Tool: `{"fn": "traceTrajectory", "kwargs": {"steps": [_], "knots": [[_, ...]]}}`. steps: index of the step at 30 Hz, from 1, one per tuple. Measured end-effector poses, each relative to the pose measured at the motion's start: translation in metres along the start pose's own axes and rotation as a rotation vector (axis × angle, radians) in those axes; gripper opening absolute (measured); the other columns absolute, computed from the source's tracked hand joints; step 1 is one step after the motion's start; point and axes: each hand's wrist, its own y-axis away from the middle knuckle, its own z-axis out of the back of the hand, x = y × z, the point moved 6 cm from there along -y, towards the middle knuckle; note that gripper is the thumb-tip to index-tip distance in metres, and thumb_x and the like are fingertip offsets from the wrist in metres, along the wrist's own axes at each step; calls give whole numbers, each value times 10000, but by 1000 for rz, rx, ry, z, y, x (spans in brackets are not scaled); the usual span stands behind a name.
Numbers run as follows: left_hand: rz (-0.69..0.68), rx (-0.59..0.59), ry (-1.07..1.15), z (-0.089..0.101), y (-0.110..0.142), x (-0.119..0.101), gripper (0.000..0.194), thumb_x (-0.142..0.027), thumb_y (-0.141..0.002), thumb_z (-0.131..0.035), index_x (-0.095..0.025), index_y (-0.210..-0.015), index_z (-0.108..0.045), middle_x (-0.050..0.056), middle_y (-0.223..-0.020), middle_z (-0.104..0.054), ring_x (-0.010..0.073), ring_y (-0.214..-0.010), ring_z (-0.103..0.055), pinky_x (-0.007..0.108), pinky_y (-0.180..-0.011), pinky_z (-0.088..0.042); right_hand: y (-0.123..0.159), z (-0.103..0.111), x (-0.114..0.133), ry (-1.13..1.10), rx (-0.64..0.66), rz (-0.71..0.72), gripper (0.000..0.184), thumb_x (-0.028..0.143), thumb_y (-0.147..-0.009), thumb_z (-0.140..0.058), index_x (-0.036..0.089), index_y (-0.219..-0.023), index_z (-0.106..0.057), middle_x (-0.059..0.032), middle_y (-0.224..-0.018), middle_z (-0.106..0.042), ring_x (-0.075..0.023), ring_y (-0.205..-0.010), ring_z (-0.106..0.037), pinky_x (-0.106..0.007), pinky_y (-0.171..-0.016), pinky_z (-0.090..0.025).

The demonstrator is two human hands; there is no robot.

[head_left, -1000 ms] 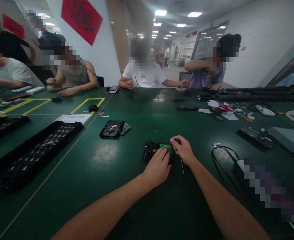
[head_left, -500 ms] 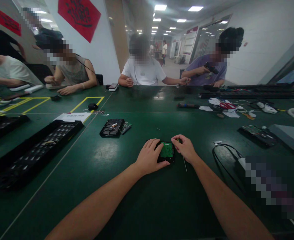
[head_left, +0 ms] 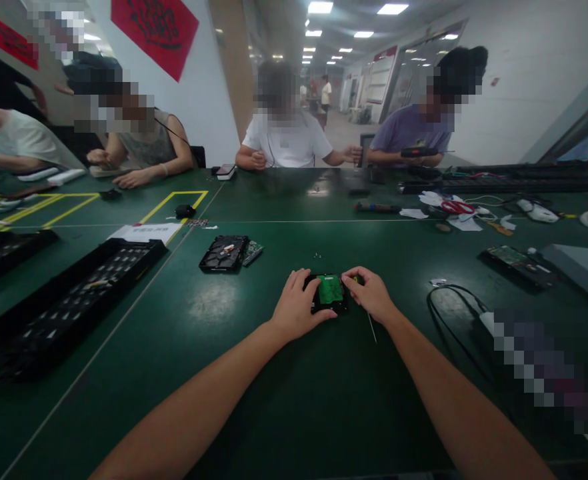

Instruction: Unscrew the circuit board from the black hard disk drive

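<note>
A black hard drive with a green circuit board (head_left: pixel 330 292) lies on the green table (head_left: pixel 254 373) in front of me. My left hand (head_left: pixel 297 308) rests over its left side, fingers wrapped round the case. My right hand (head_left: pixel 370 293) is at the drive's right edge, closed on a thin screwdriver (head_left: pixel 371 327) whose shaft sticks out toward me. A few tiny screws (head_left: pixel 317 255) lie just beyond the drive.
A second black hard drive (head_left: pixel 223 253) with a loose green board (head_left: pixel 252 253) lies to the left. Long black trays (head_left: pixel 69 300) sit at far left. A black cable (head_left: pixel 454 313) and another board (head_left: pixel 517 263) lie right. Several people sit along the far edge.
My left hand has slid from the drive's near right part to its left side, uncovering the green board. The drive now lies turned and partly hidden. A person opposite lowered an arm.
</note>
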Motion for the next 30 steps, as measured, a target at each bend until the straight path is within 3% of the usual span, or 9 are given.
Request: {"fn": "traceTrajectory", "kwargs": {"steps": [8, 12, 18, 23, 30], "knots": [[-80, 40, -14, 1, 4, -1, 690, -530, -921, -674, -195, -1503, -516, 200, -1619, -428, 398, -1544, -357, 665, -1263, -282, 2, 0, 9, 61, -3, 47, 318, 539, -869, -741, 239, -974, -740, 20, -642, -597, -156, -531, -510, -273, -483, -376], [-88, 40, -34, 2, 4, -2, 667, -544, -935, -651, -215, -1505, -540, 192, -1624, -418, 396, -1537, -359, 656, -1251, -304, 3, 1, 20, 194, -8, 199, 204, 449, -904, -720, 253, -940, -764, -20, -827, -683, -196, -724, -607, -322, -640, -467], [-99, 27, -24, 0, 2, 1, 667, -564, -929, -664, -201, -1481, -579, 204, -1595, -441, 395, -1516, -376, 636, -1248, -310, 18, -16, 46, 407, 92, 427, 110, 320, -940, -705, 254, -949, -793, -55, -1000, -677, -220, -908, -642, -378, -838, -487], [-101, 21, -26, 0, 2, 2, 667, -549, -912, -684, -207, -1476, -581, 196, -1591, -443, 391, -1512, -376, 629, -1252, -308, 33, -36, 57, 497, 167, 510, 101, 257, -959, -680, 245, -929, -775, -51, -962, -641, -212, -881, -630, -370, -811, -479], [-111, 14, -28, 1, 2, 0, 632, -477, -903, -680, -192, -1460, -586, 190, -1577, -453, 386, -1500, -395, 605, -1272, -292, 34, -50, 57, 552, 179, 479, 113, 176, -938, -683, 226, -889, -771, -48, -944, -666, -208, -883, -642, -366, -815, -483]]}}
